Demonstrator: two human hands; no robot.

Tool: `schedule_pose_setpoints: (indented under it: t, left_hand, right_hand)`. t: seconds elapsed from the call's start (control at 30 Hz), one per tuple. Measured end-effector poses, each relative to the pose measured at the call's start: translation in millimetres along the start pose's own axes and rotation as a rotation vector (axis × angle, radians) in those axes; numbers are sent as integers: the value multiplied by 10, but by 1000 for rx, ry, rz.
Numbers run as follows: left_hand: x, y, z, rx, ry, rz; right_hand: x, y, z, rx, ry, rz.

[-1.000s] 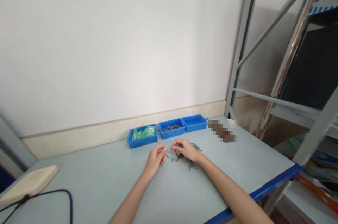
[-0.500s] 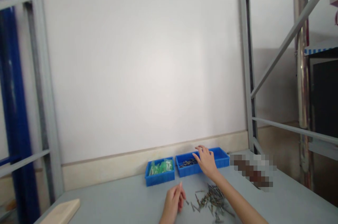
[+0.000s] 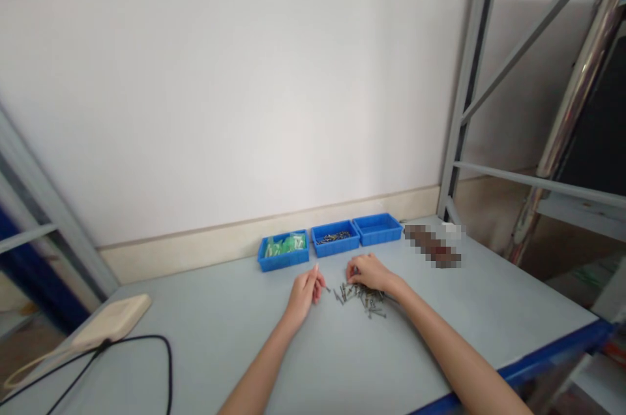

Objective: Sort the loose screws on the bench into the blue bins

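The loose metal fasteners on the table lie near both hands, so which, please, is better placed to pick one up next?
Probably the right hand: it is at the pile, partly covering it, while the left hand sits off to the left with a single fastener beside it.

A plain pale wall (image 3: 244, 89) rises behind the grey tabletop (image 3: 220, 330), with grey metal frames (image 3: 468, 76) at both sides.

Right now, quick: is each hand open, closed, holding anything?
Left hand: curled closed; contents cannot be told.
Right hand: bent over screws; grip cannot be told.
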State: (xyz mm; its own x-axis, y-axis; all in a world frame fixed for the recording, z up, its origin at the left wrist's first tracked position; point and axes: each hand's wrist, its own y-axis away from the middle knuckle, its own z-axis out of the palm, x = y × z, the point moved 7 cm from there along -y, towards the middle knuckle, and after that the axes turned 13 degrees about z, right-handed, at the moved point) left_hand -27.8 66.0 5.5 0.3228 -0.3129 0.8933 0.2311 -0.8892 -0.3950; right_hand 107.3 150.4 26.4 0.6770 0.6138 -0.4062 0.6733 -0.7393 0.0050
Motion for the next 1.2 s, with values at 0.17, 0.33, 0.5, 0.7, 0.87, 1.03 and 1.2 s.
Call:
schedule_pose_setpoints:
  t: [0.17, 0.33, 0.5, 0.7, 0.87, 1.03, 1.2]
  left_hand:
    - [8, 18, 44, -49, -28, 9]
    - [23, 31, 71, -72, -52, 24]
    - [-7, 29, 89, -99, -71, 28]
    - [60, 53, 119, -161, -144, 80]
    - [112, 65, 147, -200, -177, 95]
    - [101, 65, 188, -224, -147, 85]
    - [144, 55, 171, -189, -107, 78]
  right_hand:
    - [44, -41, 36, 27, -80, -24]
    - [55, -31, -16, 74, -89, -69]
    - [132, -32, 42, -73, -76, -73]
    - [97, -39, -18, -17, -187, -95]
    - [-49, -2, -136, 37, -395, -152]
    - [-135, 31, -134, 56, -416, -188]
    - [-130, 38, -80, 39, -417, -204]
